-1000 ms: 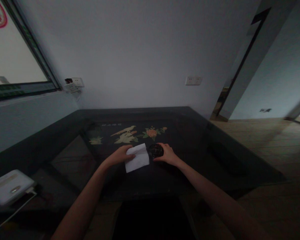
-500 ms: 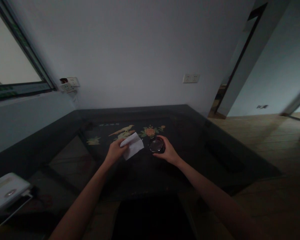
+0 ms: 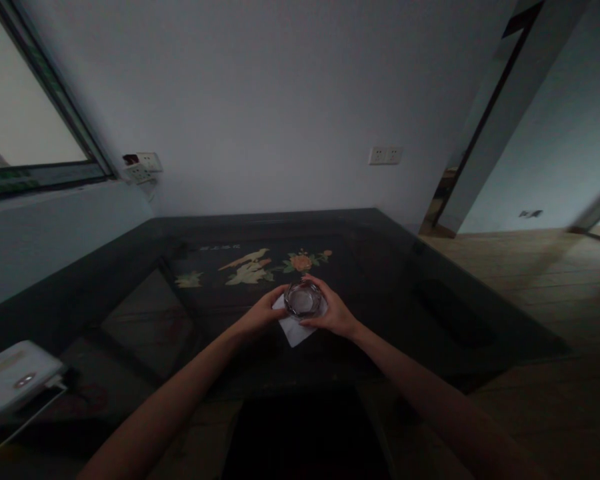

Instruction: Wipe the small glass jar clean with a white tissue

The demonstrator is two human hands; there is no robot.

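A round, thick-walled clear glass ashtray (image 3: 301,301) is held above the dark tabletop, right over a white paper tissue (image 3: 295,331). My right hand (image 3: 334,311) curves around the ashtray's right side, fingers at its far rim and thumb at the near side. My left hand (image 3: 266,311) is closed at the left, pinching the tissue's edge and touching the ashtray's left side. Most of the tissue lies hidden beneath the glass; one corner points toward me.
The dark glossy table (image 3: 380,267) carries a printed bird (image 3: 253,257) and flower (image 3: 300,261) design. At the left stands a white box-like device (image 3: 17,373) with a cable. A dark long object (image 3: 453,313) lies at right. Wall sockets (image 3: 385,155) are behind.
My left hand has moved right, bringing the tissue from beside the ashtray to underneath it. The ashtray, in my right hand, has shifted slightly left and nearer to me.
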